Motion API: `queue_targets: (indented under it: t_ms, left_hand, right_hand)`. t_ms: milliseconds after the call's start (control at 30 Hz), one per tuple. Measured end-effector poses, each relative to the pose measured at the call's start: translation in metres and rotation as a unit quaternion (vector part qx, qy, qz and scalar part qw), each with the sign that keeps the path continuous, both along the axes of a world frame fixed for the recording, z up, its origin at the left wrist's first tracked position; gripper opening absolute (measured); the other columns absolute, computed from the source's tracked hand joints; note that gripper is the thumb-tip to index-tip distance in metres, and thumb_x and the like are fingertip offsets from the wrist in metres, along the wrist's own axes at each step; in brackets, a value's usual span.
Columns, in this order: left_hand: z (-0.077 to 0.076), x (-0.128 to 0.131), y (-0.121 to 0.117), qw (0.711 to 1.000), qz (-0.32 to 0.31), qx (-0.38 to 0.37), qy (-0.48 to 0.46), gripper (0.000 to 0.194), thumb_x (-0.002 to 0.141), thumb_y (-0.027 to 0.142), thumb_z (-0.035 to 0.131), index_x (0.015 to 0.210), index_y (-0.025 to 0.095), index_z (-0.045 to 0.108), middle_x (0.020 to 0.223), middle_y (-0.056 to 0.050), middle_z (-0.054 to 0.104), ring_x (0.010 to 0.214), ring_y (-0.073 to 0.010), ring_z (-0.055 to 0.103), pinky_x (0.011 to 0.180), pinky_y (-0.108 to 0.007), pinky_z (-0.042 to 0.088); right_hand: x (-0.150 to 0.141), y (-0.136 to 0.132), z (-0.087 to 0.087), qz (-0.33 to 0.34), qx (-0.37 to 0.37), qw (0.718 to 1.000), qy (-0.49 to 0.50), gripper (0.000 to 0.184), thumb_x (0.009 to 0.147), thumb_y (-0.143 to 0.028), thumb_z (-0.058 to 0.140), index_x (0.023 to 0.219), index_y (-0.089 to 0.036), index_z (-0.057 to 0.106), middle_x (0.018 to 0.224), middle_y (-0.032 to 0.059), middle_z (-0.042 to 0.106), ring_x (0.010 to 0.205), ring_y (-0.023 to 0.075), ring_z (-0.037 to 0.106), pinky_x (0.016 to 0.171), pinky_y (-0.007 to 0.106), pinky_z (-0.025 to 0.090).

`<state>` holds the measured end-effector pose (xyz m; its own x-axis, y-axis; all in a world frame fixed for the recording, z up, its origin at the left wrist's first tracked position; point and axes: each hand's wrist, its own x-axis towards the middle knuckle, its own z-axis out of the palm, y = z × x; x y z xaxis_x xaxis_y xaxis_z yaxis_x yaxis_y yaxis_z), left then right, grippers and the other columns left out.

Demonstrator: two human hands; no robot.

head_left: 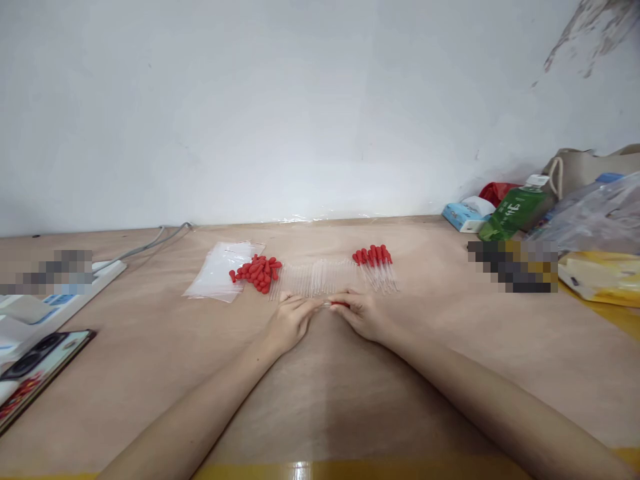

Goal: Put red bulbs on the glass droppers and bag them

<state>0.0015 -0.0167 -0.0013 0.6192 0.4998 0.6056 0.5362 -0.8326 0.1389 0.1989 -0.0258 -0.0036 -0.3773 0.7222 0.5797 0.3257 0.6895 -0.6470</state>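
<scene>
Both hands meet low over the middle of the table [425,400], their fingertips nearly touching. The left hand [293,321] is closed in a pinch, thumb and fingers drawn together on a clear tube [326,305], of which only a short length shows. The right hand [364,315] pinches a red bulb [341,304] between thumb and fingers, also nearly closed. Bulb and tube point toward each other in the gap between the hands; whether one is fitted onto the other is too small to tell.

Just beyond the hands, a row of loose clear tubes [315,277] lies side by side, pointing away from the person. At its left end sits a heap of red bulbs [259,272], partly resting on flat clear bags [213,270]. At its right end lies a group of capped droppers [380,267], red ends toward the wall [300,120] and thin tips toward the person.

Well apart on the left are a phone [50,360], lying camera side up, and a white power strip [107,272] with a grey cable [145,248]. Far to the right, a blue tissue box [463,217] stands beside a tilted green bottle [515,212], with a yellow packet [607,283] nearer the person.
</scene>
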Motion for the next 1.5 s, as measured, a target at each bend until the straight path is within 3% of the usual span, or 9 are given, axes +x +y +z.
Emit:
queue_targets:
  t_ms: [200,300,433,533,667,900,1033,1167,1500]
  left_hand:
    - [0.004,0.002,0.003,0.993,0.087,-0.044,-0.070,0.041,0.084,0.027,0.048,0.123,0.019,0.035,0.100,-0.006,0.063,0.092,-0.0185,0.057,0.086,-0.038,0.030]
    - [0.004,0.002,0.006,0.988,0.127,-0.065,-0.057,0.038,0.084,0.028,0.047,0.119,0.017,0.040,0.102,-0.008,0.061,0.096,-0.0208,0.053,0.087,-0.040,0.030]
    - [0.002,0.003,0.007,0.989,0.134,-0.054,-0.020,0.021,0.082,0.027,0.049,0.100,0.019,0.055,0.098,-0.007,0.061,0.094,-0.0213,0.052,0.087,-0.041,0.029]
    - [0.002,0.003,0.006,0.989,0.136,-0.047,-0.015,0.015,0.082,0.026,0.048,0.090,0.020,0.060,0.096,-0.005,0.061,0.093,-0.0203,0.052,0.086,-0.041,0.028]
    - [0.003,0.002,0.004,0.990,0.134,-0.049,-0.006,0.014,0.083,0.026,0.048,0.085,0.021,0.061,0.095,-0.004,0.061,0.092,-0.0195,0.052,0.086,-0.042,0.027]
    - [0.001,-0.001,0.005,0.990,0.125,-0.059,0.004,0.015,0.083,0.024,0.048,0.091,0.020,0.059,0.092,-0.004,0.062,0.089,-0.0186,0.053,0.088,-0.041,0.029]
    - [0.002,-0.001,0.006,0.991,0.117,-0.062,0.006,0.015,0.082,0.023,0.047,0.092,0.020,0.058,0.092,-0.003,0.064,0.089,-0.0185,0.055,0.092,-0.043,0.025]
    - [0.004,0.001,0.004,0.991,0.119,-0.057,-0.002,0.016,0.082,0.023,0.049,0.095,0.020,0.058,0.093,-0.003,0.063,0.091,-0.0188,0.054,0.093,-0.043,0.024]
    - [0.010,-0.021,0.017,0.931,0.350,0.074,-0.068,0.016,0.074,0.032,0.057,0.084,0.021,0.061,0.084,-0.008,0.057,0.085,-0.0268,0.047,0.073,-0.042,0.028]
  right_hand:
    - [0.018,0.023,0.021,-0.092,-0.160,0.957,0.223,0.038,0.069,-0.042,0.062,0.099,-0.022,0.048,0.068,-0.0021,0.056,0.062,0.0119,0.056,0.059,0.025,0.045]
    - [0.048,0.050,0.036,-0.170,-0.164,0.945,0.226,0.041,0.071,-0.049,0.056,0.096,-0.017,0.052,0.068,0.0002,0.058,0.060,0.0121,0.055,0.058,0.026,0.044]
    - [0.079,0.085,0.052,-0.299,-0.131,0.945,-0.021,0.039,0.081,-0.037,0.045,0.110,-0.014,0.055,0.067,0.0020,0.060,0.063,0.0136,0.056,0.062,0.025,0.041]
    - [0.081,0.103,0.052,-0.339,-0.102,0.902,-0.247,0.034,0.083,-0.030,0.042,0.109,-0.014,0.057,0.084,0.0068,0.065,0.079,0.0160,0.057,0.070,0.025,0.039]
    - [0.068,0.113,0.043,-0.349,-0.098,0.874,-0.323,0.029,0.081,-0.030,0.044,0.099,-0.015,0.061,0.090,0.0106,0.065,0.086,0.0207,0.057,0.072,0.027,0.037]
    - [0.048,0.090,0.038,-0.421,-0.056,0.857,-0.292,0.032,0.082,-0.036,0.041,0.101,-0.014,0.056,0.092,0.0112,0.063,0.084,0.0221,0.057,0.074,0.031,0.036]
    - [0.032,0.058,0.029,-0.367,-0.070,0.877,-0.301,0.026,0.080,-0.035,0.043,0.074,-0.017,0.060,0.076,0.0078,0.063,0.074,0.0201,0.057,0.068,0.029,0.038]
    - [0.020,0.043,0.025,-0.361,-0.145,0.863,-0.322,0.028,0.077,-0.039,0.047,0.069,-0.016,0.061,0.073,0.0106,0.063,0.071,0.0223,0.059,0.060,0.030,0.039]
    - [0.018,0.055,0.034,-0.357,-0.259,0.838,-0.321,0.025,0.070,-0.037,0.050,0.075,-0.016,0.063,0.081,0.0153,0.064,0.075,0.0274,0.061,0.058,0.035,0.043]
